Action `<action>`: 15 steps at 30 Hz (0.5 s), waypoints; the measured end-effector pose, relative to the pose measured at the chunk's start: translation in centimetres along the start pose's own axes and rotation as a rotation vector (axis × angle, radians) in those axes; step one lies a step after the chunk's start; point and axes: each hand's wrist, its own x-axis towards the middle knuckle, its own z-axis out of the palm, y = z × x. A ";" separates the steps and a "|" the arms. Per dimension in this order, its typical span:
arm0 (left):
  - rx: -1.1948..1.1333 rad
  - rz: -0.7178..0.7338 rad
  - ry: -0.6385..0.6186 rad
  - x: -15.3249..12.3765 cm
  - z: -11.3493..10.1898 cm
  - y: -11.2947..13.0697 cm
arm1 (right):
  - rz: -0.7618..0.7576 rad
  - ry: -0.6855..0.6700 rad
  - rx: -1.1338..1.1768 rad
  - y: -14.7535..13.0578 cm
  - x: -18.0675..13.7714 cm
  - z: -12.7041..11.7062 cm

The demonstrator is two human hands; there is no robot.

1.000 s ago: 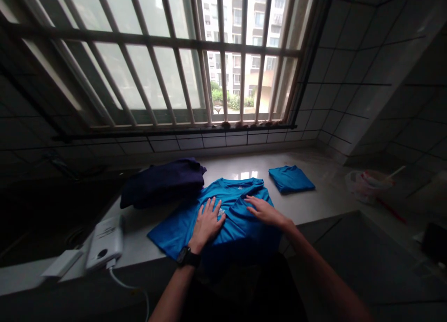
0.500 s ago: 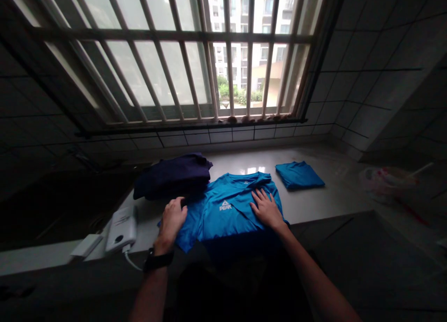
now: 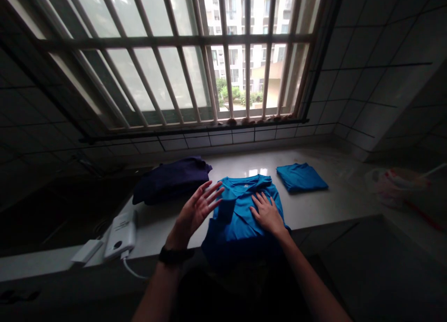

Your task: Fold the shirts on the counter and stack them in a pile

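A blue T-shirt (image 3: 240, 219) lies on the counter in front of me, its left part folded inward over the chest so the white print no longer shows. The lower end hangs in shadow over the counter's front edge. My left hand (image 3: 197, 208), a dark band on its wrist, is raised at the shirt's left edge with fingers spread and nothing in them. Flat on the right side of the shirt rests my right hand (image 3: 268, 214), fingers apart. A folded blue garment (image 3: 302, 176) sits to the right; a dark purple heap of cloth (image 3: 174, 177) is at the back left.
A white power bank (image 3: 120, 233) with a cable and a small white box (image 3: 86, 252) lie near the front left edge. The far left holds a dark sink (image 3: 63, 205). A clear plastic bag (image 3: 384, 184) stands at right. Behind the counter (image 3: 335, 191) is a barred window.
The shirt's left side and sleeve have been folded inward to the right, covering the print. My left hand has moved right and up, fingers now spread. My right hand stays on the shirt.
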 end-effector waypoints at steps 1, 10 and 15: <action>0.038 0.029 -0.073 -0.3 1.1 -0.6 | -0.001 -0.001 0.004 0.0 0.0 0.0; 1.322 0.235 -0.384 -1.4 2.9 -8.2 | -0.008 -0.003 0.025 0.2 0.1 0.3; 1.602 0.166 -0.142 0.3 4.9 -7.7 | -0.016 0.004 0.010 0.1 0.1 0.1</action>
